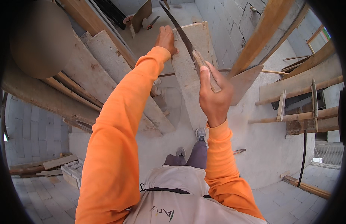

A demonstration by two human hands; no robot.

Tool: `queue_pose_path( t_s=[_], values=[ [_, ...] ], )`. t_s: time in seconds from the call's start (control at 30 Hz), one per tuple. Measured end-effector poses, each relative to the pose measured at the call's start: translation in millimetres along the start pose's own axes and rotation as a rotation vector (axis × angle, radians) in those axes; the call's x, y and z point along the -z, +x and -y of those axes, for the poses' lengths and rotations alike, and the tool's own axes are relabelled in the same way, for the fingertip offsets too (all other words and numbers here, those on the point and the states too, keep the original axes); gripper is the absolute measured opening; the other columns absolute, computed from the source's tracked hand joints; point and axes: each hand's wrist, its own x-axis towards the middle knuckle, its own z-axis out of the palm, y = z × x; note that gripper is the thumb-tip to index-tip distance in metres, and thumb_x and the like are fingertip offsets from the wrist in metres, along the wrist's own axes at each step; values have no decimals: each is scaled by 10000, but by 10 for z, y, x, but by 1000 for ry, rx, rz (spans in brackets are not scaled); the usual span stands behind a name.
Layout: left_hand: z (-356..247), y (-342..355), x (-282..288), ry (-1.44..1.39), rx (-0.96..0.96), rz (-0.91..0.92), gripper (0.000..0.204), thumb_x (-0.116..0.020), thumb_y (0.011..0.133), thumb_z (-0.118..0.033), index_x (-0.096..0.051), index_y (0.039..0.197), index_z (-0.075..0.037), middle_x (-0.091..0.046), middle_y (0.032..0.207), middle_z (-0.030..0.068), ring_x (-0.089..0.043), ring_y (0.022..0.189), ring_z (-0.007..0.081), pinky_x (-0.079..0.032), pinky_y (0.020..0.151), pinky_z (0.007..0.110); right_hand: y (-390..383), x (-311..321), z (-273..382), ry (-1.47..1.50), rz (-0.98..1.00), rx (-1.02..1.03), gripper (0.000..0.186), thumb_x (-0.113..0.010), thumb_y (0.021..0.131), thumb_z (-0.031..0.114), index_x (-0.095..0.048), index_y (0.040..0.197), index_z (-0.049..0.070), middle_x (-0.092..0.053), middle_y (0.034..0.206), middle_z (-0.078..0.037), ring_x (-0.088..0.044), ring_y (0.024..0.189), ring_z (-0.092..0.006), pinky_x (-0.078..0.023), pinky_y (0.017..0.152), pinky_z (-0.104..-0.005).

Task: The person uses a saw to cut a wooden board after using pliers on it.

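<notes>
A long, pale, dusty wooden board (191, 71) slopes away in front of me, its lower end by my shoe (201, 133). My left hand (166, 40) grips the board's left edge near the far end, fingers curled against it. In my right hand (214, 91) is the worn wooden handle of a handsaw (182, 35), the thumb lying along it. The dark, toothed blade points up and to the left across the board's upper part, its tip beyond the far end. Whether the teeth touch the wood I cannot tell.
Several long planks (106, 52) lean at my left. A wooden post (260, 35) slants at the right, near a ladder-like wooden frame (298, 108). A small tool (153, 22) lies on the floor ahead, another slim tool (239, 151) beside my right arm. Blocks (72, 173) sit at lower left.
</notes>
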Motion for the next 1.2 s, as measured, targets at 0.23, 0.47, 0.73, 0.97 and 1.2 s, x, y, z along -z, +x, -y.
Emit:
queue_pose_path(
  t_s=[0.23,0.47,0.73,0.97,1.2],
  values=[
    [191,62,55,31,86,0,787,-954,612,-88,-440,1197,30,-483,1272,254,-511,1255,462,-479,1050,445,-995,374,-88,-98,-23,43,316,-668,934,16,-677,1226,-105,-763,981,-232,-743,838,-158,-557,716,-266],
    [-108,67,2,47,47,-8,773,-955,615,-94,-448,1186,30,-492,1282,259,-538,1235,477,-505,1022,463,-39,-31,-12,-32,-34,67,295,-675,944,59,-693,1192,-101,-745,826,-207,-686,694,-126,-519,627,-268],
    [-131,172,-123,47,12,-49,774,-968,595,-81,-469,1177,24,-514,1262,251,-594,1186,469,-550,986,466,-1072,670,4,-201,-11,18,311,-612,950,3,-656,1216,-150,-754,1058,-252,-762,920,-233,-577,808,-294],
    [-213,157,-111,86,-3,-46,771,-965,597,-91,-468,1175,21,-508,1267,254,-575,1197,471,-531,1000,472,42,213,11,-34,-36,56,290,-670,948,63,-696,1193,-91,-756,889,-189,-687,767,-122,-538,698,-281],
    [-156,102,-77,60,-8,-29,769,-961,599,-117,-464,1167,26,-509,1246,255,-544,1204,472,-495,1023,467,-917,696,-154,-171,-57,100,294,-636,950,15,-680,1205,-125,-764,993,-234,-736,801,-164,-562,718,-269]
  ],
)
